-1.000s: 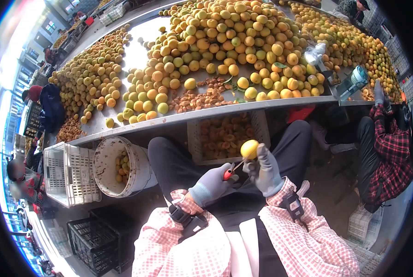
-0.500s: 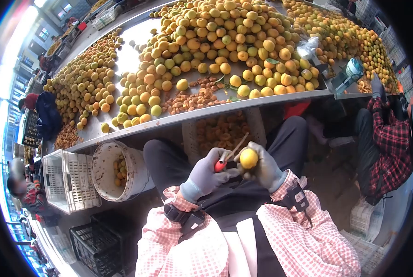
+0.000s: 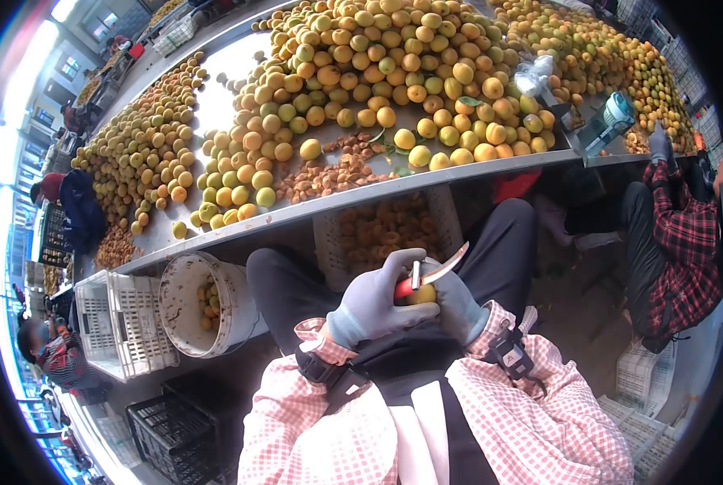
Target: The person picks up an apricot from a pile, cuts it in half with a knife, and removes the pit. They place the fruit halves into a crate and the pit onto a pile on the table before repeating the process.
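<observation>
My left hand (image 3: 375, 305), in a grey glove, is closed round the red handle of a knife (image 3: 457, 260). The curved blade points up and to the right. Against it, my right hand (image 3: 456, 303), also gloved, grips a yellow-green apricot (image 3: 422, 296), partly hidden behind the fingers and the knife handle. Both hands meet above my lap. Beyond them, under the table edge, a crate (image 3: 327, 242) holds apricot halves (image 3: 386, 230).
A metal table (image 3: 297, 212) bears heaps of apricots (image 3: 378, 48) and a pile of brown pits (image 3: 329, 179). To the left stand a white bucket (image 3: 185, 323) with fruit, white crates (image 3: 127, 323) and a black crate (image 3: 168, 428). A person in plaid (image 3: 685, 242) sits at right.
My hands have come together, and the knife has turned so its blade now lies across the apricot side. The apricot has moved down-left and is more covered by my fingers.
</observation>
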Motion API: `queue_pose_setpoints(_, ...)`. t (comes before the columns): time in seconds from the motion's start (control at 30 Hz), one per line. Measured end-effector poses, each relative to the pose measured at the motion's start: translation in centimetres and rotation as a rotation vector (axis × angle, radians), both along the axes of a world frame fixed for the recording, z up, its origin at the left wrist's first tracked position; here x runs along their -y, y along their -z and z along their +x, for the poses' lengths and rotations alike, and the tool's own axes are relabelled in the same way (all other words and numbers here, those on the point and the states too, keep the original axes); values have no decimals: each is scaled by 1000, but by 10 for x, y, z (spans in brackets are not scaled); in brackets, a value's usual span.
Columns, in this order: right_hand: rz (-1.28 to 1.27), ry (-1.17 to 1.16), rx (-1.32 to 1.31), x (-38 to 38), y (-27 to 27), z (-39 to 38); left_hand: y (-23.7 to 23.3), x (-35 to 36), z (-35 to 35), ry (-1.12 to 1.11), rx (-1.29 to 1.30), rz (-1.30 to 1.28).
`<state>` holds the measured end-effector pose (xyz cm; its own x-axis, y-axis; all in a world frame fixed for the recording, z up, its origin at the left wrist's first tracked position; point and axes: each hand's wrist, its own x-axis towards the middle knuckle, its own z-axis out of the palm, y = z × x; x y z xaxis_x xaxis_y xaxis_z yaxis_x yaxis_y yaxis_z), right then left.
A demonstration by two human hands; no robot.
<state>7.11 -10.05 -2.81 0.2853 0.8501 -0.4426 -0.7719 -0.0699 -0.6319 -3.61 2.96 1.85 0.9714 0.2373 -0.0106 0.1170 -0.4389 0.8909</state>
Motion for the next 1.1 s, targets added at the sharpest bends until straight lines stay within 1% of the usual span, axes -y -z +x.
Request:
queue_pose_setpoints(0.07, 193, -73, 1195, 2, 4, 2, -3, 0, 2, 36, -12, 16)
queue_pose_setpoints(0.1, 193, -73, 1194, 1, 6, 2, -4, 0, 2, 37, -13, 16)
queue_pose_setpoints(0.17, 109, 85, 1602, 0, 10, 1, -4, 1, 2, 58, 49, 21)
queue_pose_setpoints(0.2, 118, 263, 818, -5, 11, -11, -1, 3, 3, 58, 48, 19)
queue_pose_setpoints(0.23, 117, 263, 817, -6, 11, -12, 2, 6, 4, 30, 85, -139)
queue_pose_setpoints(0.27, 114, 334, 804, -8, 9, -12, 4, 9, 4, 1, 122, -296)
queue_pose_setpoints(0.3, 112, 406, 790, -10, 7, -13, 6, 13, 3, 0, 120, -294)
queue_pose_setpoints(0.33, 226, 412, 553, -12, -19, -12, 8, 18, 1, -58, 134, -534)
queue_pose_setpoints(0.37, 227, 415, 552, -15, -31, -10, 9, 20, 1, -114, 147, -772)
queue_pose_setpoints(0.4, 241, 393, 554, -17, -40, -9, 6, 20, 1, -112, 145, -771)
queue_pose_setpoints(0.47, 248, 383, 557, -24, -45, -7, -3, 21, 1, -158, 182, -906)
queue_pose_setpoints(0.5, 249, 381, 558, -25, -46, -4, -3, 17, 1, -158, 184, -906)
queue_pose_setpoints(0.6, 91, 199, 515, -23, -42, 1, -6, 2, 0, -95, 195, -544)
queue_pose_setpoints(0.63, 92, 197, 514, -22, -39, 3, -6, -2, 0, -97, 195, -544)
queue_pose_setpoints(0.7, 286, 149, 1428, -21, -28, 8, -5, -8, 1, -50, 192, -210)
queue_pose_setpoints(0.73, 291, 120, 1180, -20, -18, 7, -7, -6, 2, -32, 214, -91)
queue_pose_setpoints(0.77, 290, 122, 1180, -17, -15, 3, -4, -4, 3, -31, 213, -91)
queue_pose_setpoints(0.83, 113, 270, 672, -19, -18, -5, 5, 1, 4, -57, 192, -214)
queue_pose_setpoints(0.87, 128, 368, 719, -23, -22, -9, 9, 7, 9, -97, 282, -299)
queue_pose_setpoints(0.9, 128, 365, 722, -22, -23, -9, 10, 10, 8, -100, 285, -301)
queue_pose_setpoints(0.97, 284, 461, 462, -21, -25, -11, 7, 15, 5, -130, 256, -351)
queue_pose_setpoints(1.0, 287, 458, 462, -21, -28, -10, 3, 18, 6, -133, 258, -348)
queue_pose_setpoints(1.07, 107, 442, 698, -23, -38, -7, -8, 26, 7, -229, 291, -549)
queue_pose_setpoints(1.1, 107, 439, 695, -23, -42, -7, -13, 28, 6, -233, 289, -548)
